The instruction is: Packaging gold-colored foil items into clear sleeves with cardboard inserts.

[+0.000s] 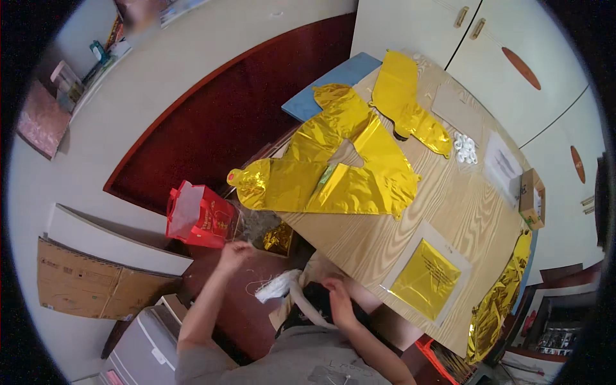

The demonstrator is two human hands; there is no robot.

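Observation:
My left hand (pixel 236 253) is held out over the floor beside the red bag, its fingers pinched together. Whatever it pinches is too thin or small to make out. Close to my lap, my right hand (pixel 340 301) has its fingers curled; what they may hold is hidden. Between the hands lies a bundle of white string (pixel 276 287) with loose strands trailing off its left side. Beside it a pale band (pixel 305 307) curves down toward my shirt. On the table ahead, a large gold foil balloon (pixel 346 173) lies flat and uninflated.
The wooden table (pixel 346 240) carries another gold foil balloon (pixel 394 83), a packaged gold foil sheet (pixel 427 279), white rolls (pixel 464 149) and a small cardboard box (pixel 532 199). Gold foil (pixel 504 301) hangs at its right edge. A red bag (pixel 202 215) stands left, near a grey bin (pixel 142 350).

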